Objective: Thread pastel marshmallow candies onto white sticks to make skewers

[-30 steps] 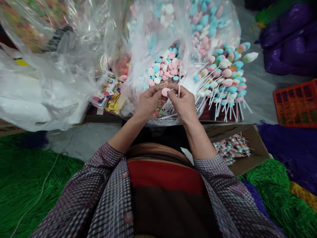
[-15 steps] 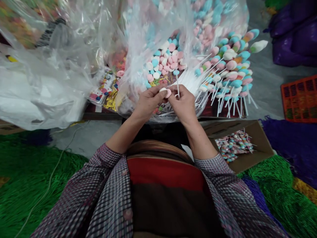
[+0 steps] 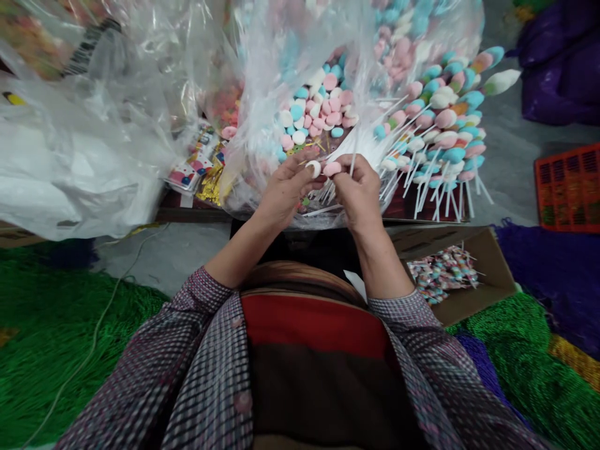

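The left hand (image 3: 284,194) pinches a smooth, rounded white sweet (image 3: 313,168), and the right hand (image 3: 362,190) grips a matte pink oval sweet (image 3: 332,169) just beside it, with a thin, straight white stick (image 3: 352,164) at its fingers. Beyond both hands, pebble-shaped pastel sweets (image 3: 323,115) lie in crinkled clear plastic (image 3: 257,119); right of the right hand, loaded skewers (image 3: 445,128) bunch on the dark counter (image 3: 201,215).

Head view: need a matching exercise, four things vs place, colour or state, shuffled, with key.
1. Held white candy
2. Held pink candy
3. Crate
4. Box

A. Orange-red, at the view's right edge
B. In the right hand
C. Brown, open, partly filled
D. In the left hand

Pairs: 1-D, 2-B, 3-A, 4-C
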`<state>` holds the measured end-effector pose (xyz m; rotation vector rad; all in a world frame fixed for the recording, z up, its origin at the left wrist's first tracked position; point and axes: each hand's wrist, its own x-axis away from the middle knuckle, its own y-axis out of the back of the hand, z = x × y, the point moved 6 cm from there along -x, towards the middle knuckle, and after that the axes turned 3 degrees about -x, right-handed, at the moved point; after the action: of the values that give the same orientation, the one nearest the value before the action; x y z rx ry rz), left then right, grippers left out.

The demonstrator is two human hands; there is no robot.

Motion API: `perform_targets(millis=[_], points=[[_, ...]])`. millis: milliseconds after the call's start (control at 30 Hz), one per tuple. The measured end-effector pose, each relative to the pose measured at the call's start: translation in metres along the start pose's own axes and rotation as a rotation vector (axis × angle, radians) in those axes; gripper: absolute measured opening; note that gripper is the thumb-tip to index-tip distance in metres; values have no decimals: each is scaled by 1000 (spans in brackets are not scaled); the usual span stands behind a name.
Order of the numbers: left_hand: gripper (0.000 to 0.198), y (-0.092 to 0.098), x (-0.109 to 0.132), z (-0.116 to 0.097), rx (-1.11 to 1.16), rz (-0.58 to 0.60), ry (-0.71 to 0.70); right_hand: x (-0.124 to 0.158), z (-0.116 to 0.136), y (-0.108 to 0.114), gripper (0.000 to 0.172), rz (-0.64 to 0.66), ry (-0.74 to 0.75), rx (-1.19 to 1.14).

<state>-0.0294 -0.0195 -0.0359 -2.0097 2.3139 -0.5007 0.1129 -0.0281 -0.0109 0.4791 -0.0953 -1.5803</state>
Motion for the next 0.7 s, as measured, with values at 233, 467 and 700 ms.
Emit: perform_targets(millis=[233,467,700], points=[[24,0,-3,6,56,-19,-22,2,10,-4,7,-11,-102,37],[37,-9,2,0,-128,70,-167,2,15,-3,7,-60,-43,106],[37,2,-6,-6,-217,77,-114,4,9,0,16,13,-102,-25]])
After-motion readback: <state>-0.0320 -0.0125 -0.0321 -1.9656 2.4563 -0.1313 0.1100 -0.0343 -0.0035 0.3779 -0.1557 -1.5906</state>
